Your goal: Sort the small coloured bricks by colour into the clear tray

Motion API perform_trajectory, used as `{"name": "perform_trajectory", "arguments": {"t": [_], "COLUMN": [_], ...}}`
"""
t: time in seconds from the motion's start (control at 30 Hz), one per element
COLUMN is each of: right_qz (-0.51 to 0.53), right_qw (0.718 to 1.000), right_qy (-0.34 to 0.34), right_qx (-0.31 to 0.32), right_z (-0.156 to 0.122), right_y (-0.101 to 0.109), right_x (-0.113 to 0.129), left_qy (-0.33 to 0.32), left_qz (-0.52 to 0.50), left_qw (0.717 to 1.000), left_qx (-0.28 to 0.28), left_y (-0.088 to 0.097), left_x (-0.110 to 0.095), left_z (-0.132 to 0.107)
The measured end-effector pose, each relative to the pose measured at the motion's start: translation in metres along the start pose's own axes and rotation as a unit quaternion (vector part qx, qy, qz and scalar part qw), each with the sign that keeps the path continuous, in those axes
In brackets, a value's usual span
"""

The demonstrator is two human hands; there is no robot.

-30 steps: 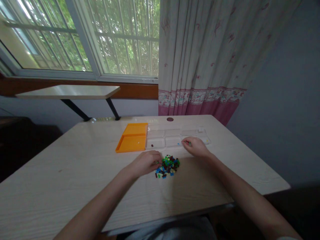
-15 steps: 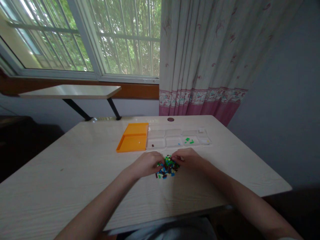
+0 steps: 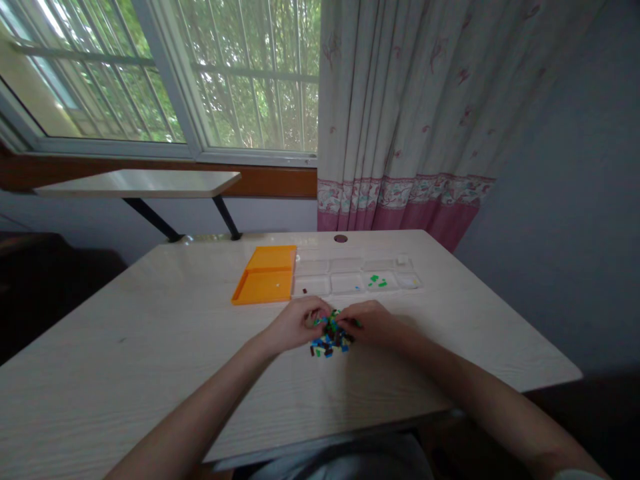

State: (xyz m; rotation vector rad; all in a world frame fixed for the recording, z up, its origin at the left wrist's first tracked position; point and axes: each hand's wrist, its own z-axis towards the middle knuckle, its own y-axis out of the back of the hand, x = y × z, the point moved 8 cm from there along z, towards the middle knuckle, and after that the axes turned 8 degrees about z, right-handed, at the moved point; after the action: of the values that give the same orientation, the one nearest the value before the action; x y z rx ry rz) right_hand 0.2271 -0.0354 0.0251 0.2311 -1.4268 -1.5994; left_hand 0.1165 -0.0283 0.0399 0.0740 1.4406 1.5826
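Pale wood-grain table (image 3: 150, 347) filled the lower half of the frame, with a grey wall (image 3: 575, 200) at the right. A barred window (image 3: 240, 73) with green trees behind it took up the upper left. A cream curtain (image 3: 400, 100) with a pink patterned hem hung at the upper centre. Below the window sill a narrow shelf (image 3: 140, 182) stood on dark brackets. A small dark round grommet (image 3: 341, 238) sat at the table's far edge.

An orange lid (image 3: 265, 283) lay open just above centre, joined to a clear compartment tray (image 3: 345, 285) on its right. One cell of the tray held a few green pieces (image 3: 376, 281); the specks in other cells were too small to tell apart.

Both bare forearms came up from the bottom edge and met at the frame's centre. The left hand (image 3: 295, 323) lay knuckles up with its fingers curled against the left side of the pile of small coloured pieces (image 3: 331, 341). The right hand (image 3: 373, 323) touched the pile's upper right, its fingertips drawn close together. Whether either hand had a piece pinched could not be told. The pile lay on the table just below the tray.
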Motion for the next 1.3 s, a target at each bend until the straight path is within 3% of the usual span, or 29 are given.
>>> {"name": "perform_trajectory", "arguments": {"t": [0.27,0.63,0.9,1.07,1.17,1.3], "right_qz": [0.019,0.053,0.071,-0.006,-0.053,-0.077], "right_qw": [0.998,0.994,0.984,0.969,0.953,0.941], "right_qy": [-0.020,-0.033,-0.044,0.002,-0.014,-0.029], "right_qx": [-0.055,-0.089,-0.159,-0.245,-0.298,-0.329], "right_z": [0.001,0.001,-0.002,-0.009,-0.015,-0.019], "right_y": [0.001,0.003,0.018,0.045,0.063,0.078], "right_x": [0.000,-0.005,-0.004,-0.006,-0.012,-0.015], "left_qy": [0.017,-0.015,-0.005,0.014,0.004,-0.003], "left_qz": [-0.023,0.021,0.006,0.077,0.127,0.158], "left_qw": [0.999,0.999,0.999,0.996,0.989,0.982], "left_qx": [-0.033,-0.022,-0.042,0.033,0.080,0.102], "left_y": [0.002,0.000,0.011,0.011,0.007,0.003], "left_x": [0.001,-0.002,0.000,0.017,0.023,0.023], "left_z": [0.000,0.000,0.001,0.000,-0.002,-0.003]}}
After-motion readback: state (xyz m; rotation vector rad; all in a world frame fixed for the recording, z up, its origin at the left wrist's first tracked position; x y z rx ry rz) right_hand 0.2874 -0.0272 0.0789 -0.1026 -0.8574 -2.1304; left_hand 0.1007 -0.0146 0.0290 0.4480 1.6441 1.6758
